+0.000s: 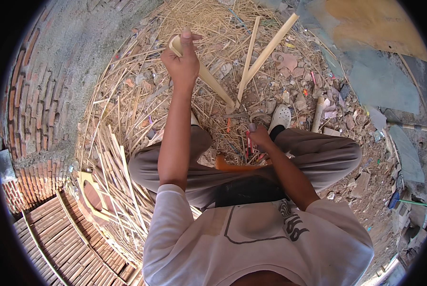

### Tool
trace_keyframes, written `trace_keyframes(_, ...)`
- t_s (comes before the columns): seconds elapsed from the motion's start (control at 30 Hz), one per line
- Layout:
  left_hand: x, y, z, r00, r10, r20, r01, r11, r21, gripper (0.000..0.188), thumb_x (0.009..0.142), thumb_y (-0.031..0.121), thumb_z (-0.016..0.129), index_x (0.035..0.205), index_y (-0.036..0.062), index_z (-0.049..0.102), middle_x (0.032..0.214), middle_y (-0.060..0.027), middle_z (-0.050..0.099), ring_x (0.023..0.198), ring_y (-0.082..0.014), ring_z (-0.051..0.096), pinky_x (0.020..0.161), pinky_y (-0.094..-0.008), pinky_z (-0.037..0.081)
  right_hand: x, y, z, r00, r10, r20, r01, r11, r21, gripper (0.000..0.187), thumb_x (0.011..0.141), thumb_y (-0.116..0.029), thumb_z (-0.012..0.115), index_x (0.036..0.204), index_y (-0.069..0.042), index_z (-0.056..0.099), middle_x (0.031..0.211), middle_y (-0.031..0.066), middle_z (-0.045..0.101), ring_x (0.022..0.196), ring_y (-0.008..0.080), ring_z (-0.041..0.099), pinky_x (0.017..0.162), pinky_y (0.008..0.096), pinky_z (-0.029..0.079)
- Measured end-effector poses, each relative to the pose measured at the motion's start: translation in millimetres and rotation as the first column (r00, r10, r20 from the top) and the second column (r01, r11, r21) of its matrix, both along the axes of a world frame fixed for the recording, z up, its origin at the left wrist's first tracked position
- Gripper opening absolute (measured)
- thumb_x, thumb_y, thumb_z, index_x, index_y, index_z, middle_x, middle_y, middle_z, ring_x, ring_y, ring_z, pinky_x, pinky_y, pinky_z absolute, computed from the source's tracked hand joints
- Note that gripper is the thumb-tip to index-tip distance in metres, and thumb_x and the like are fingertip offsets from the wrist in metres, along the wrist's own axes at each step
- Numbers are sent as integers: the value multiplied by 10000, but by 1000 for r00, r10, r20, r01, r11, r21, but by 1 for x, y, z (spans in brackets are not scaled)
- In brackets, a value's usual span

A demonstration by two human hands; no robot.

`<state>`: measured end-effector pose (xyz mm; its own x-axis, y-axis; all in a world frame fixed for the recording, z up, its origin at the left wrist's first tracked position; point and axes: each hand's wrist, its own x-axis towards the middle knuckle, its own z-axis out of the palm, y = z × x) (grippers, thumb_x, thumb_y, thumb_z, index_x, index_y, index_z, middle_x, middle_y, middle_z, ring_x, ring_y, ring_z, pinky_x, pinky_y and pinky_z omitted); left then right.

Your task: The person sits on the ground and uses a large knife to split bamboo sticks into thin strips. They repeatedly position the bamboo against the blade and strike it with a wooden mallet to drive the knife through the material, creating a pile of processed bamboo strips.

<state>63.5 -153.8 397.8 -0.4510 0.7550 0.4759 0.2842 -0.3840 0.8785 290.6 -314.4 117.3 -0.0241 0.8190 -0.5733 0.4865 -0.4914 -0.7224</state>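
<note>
My left hand [181, 59] is raised ahead of me, closed around the upper end of a split bamboo piece [213, 85]. The piece slants down to the right, its lower end near the ground in front of my feet. Beside that end, two pale bamboo strips [269, 51] [249, 59] rise and spread apart in a V. My right hand [260, 136] is low between my knees, fingers closed on a tool with red on its handle [249, 144]. The tool's kind and most of its length are not clear.
Bamboo shavings [199, 21] and rubble cover the ground. A bundle of thin bamboo strips [123, 181] lies by my left knee, near a slatted bamboo panel [70, 238]. A short bamboo length [318, 114] is beyond my right shoe [281, 117]. A brick wall [37, 95] stands left; sheets [382, 81] lie right.
</note>
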Motion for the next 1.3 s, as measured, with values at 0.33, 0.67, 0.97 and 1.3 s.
trace_keyframes(0.33,-1,1,7,994,80,80,-87,991,98,514,953,407,591,692,-31,652,493,-26,511,465,-100,499,475,-243,387,-8,7,-16,996,62,60,-71,984,163,193,779,-151,615,757,41,605,660,164,622,640,283,654,607,420,502)
trace_keyframes(0.67,-38,1,98,1000,-9,3,8,986,166,458,923,436,637,841,-6,726,562,-27,564,476,-86,542,475,-229,406,17,-12,-46,970,-42,-238,-92,845,-527,299,802,-113,564,523,-48,478,470,93,482,375,207,499,390,376,398)
trace_keyframes(0.97,-22,-2,51,822,-486,298,376,855,358,729,921,635,442,802,-63,616,648,-152,585,456,-241,597,409,-336,492,35,-4,101,450,-575,-684,-237,661,-712,160,803,-87,569,676,-113,476,528,-31,414,415,110,383,472,303,376)
trace_keyframes(1.3,65,20,-12,693,-589,416,542,806,238,757,934,617,425,764,-97,608,632,-152,622,480,-222,626,432,-320,519,87,-55,290,821,-272,-503,269,960,-80,183,794,66,598,807,-44,453,567,8,468,378,104,446,361,283,375)
